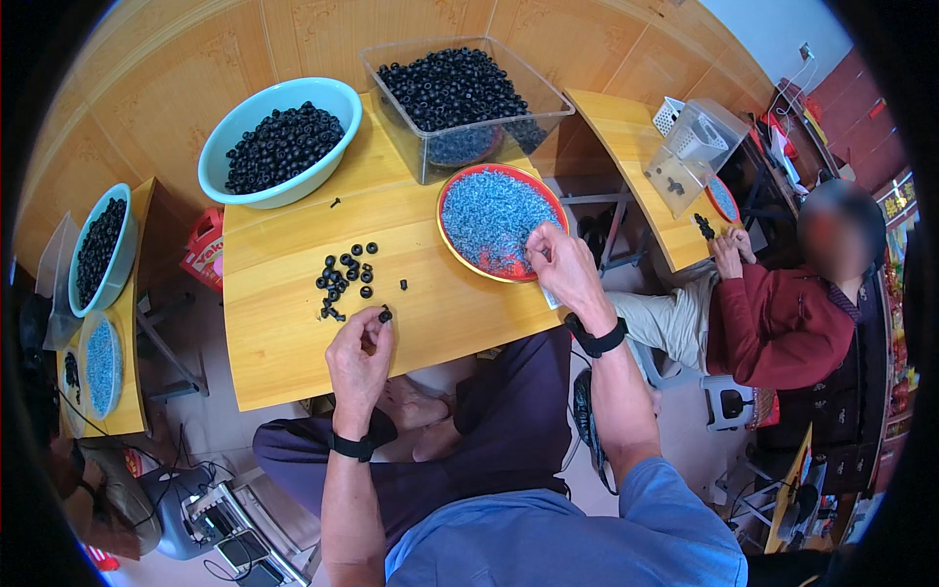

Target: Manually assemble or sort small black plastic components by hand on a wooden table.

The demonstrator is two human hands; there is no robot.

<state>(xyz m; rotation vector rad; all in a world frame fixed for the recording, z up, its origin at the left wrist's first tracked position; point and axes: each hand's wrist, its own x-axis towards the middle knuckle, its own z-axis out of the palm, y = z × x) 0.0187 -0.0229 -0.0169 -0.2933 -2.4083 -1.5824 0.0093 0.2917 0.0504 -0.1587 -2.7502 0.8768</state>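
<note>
My left hand (pixel 359 360), at the table's near edge, pinches a small black plastic part (pixel 385 315) between thumb and fingertips. My right hand (pixel 567 269) reaches over a red plate with a yellow rim (pixel 452 252), its fingertips pinched together at the small blue pieces (pixel 492 217) heaped there. Whether those fingertips hold a piece is too small to make out. Beyond my left hand, several loose black ring-shaped parts (pixel 345 260) lie on the wooden table (pixel 269 323). One small black part (pixel 403 285) sits apart, to their right.
A light blue basin (pixel 208 176) and a clear plastic bin (pixel 425 161), both full of black parts, stand at the table's far side. On the right, a person in a dark red top (pixel 782 328) works at another table (pixel 626 147). More basins (pixel 124 264) stand far left.
</note>
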